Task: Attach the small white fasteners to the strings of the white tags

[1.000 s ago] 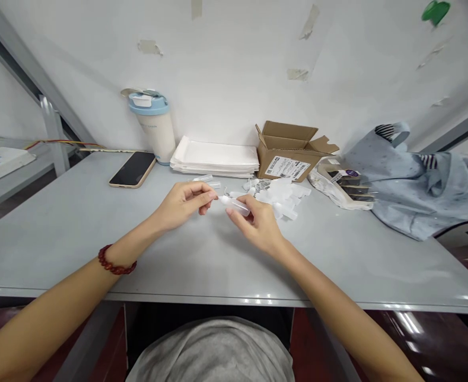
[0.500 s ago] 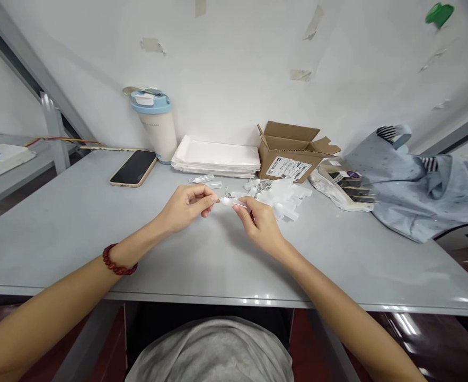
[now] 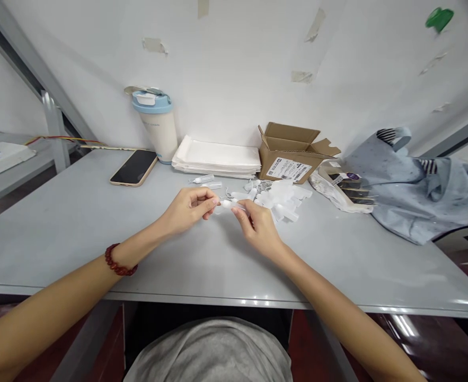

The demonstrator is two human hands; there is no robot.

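Between thumb and fingers, my right hand (image 3: 259,223) pinches a small clear plastic tube with a white cap (image 3: 228,203), lying sideways with the cap toward the left. My left hand (image 3: 190,209) is closed in a pinch right at the cap end. Its fingertips hide what they hold, though a thin loop shows faintly below them. Just behind the hands lie two similar clear tubes (image 3: 213,185). Close to my right hand spreads a heap of translucent white plastic pieces (image 3: 283,196), with thin wire-like bits at its back left.
Along the wall stand a cup with a blue lid (image 3: 156,124), a stack of white envelopes (image 3: 218,154) and an open cardboard box (image 3: 287,154). A phone (image 3: 133,167) lies at left. On the right are a plastic-wrapped tray (image 3: 343,191) and blue cloth (image 3: 412,185).
Both hands stay in nearly the same place. The tube and my fingertips have shifted very slightly, and a faint loop now shows under the cap end.
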